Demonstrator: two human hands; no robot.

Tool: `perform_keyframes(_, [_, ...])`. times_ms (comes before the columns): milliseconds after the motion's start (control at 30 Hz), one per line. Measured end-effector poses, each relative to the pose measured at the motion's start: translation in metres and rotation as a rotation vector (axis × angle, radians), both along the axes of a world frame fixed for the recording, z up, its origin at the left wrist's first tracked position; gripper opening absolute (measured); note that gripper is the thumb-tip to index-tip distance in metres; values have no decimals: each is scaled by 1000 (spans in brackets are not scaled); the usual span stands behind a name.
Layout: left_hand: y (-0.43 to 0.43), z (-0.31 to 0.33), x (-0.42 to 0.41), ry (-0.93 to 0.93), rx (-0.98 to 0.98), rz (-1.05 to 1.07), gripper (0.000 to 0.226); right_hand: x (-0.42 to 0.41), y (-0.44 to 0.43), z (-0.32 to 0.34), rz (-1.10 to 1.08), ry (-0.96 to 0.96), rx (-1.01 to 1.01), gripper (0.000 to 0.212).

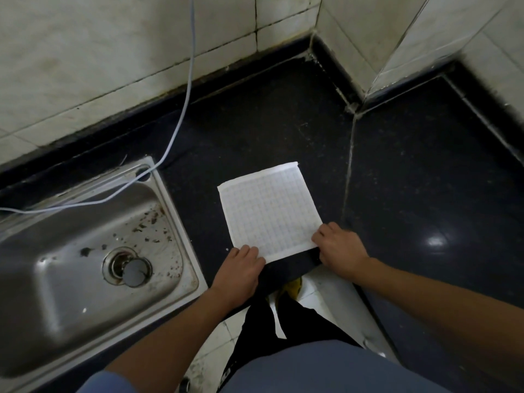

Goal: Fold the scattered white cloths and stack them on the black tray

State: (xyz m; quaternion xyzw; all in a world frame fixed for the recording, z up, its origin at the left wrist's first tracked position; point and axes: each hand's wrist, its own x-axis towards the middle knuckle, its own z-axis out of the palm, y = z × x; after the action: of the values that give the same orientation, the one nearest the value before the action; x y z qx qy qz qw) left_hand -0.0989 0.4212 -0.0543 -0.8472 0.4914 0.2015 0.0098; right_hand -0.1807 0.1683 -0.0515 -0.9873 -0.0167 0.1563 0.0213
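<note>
Two hands meet at the worktop's near edge. The left hand [241, 269] pinches the near-left corner of the white cloth [270, 208] and the right hand [340, 248] pinches the near-right corner, each grip curled onto the fabric. The faintly gridded cloth lies flat on the black worktop [425, 180], just right of a steel sink [56, 293]. Farther back, a pale cable [189, 80] runs down the tiled wall [85, 52] and across the sink's far rim.

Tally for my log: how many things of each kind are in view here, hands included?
white cloth: 1
steel sink: 1
drain plug: 1
pale cable: 1
hands: 2 (left hand, right hand)
Total: 6
</note>
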Motion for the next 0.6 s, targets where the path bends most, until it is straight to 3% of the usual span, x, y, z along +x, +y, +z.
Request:
perform_keyframes(233, [-12,-4,-2,-29,33,105,40,7,-8,-5,117,10,-25,39])
perform_keyframes(400, [-7,-2,-14,91,57,177,23,-5,-17,-6,176,-53,133,12])
perform_keyframes(500, [-1,4,-17,206,-75,299,13,-1,-22,6,2,35,344,18])
perform_keyframes(600, [-1,17,-6,317,-150,447,16,21,-33,25,-209,215,518,5])
